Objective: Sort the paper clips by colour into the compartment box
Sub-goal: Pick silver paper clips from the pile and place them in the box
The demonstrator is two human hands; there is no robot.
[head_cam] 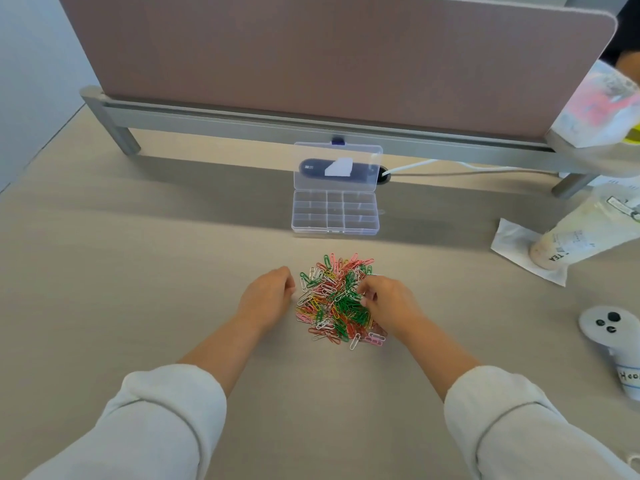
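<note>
A heap of paper clips [334, 299] in green, red, pink, yellow and white lies on the desk in front of me. Behind it stands the clear compartment box [335, 212], its lid propped open and its cells empty. My right hand [388, 301] is on the heap's right side, fingers curled and pinching at the clips; which clip it holds I cannot make out. My left hand [268, 294] rests on the desk just left of the heap, fingers loosely curled, holding nothing.
A drink cup [581, 237] lies on a white napkin at the right. A grey controller [613, 327] sits at the right edge. A partition [311, 57] with a metal rail closes off the back, with a white cable [415, 166] beneath it.
</note>
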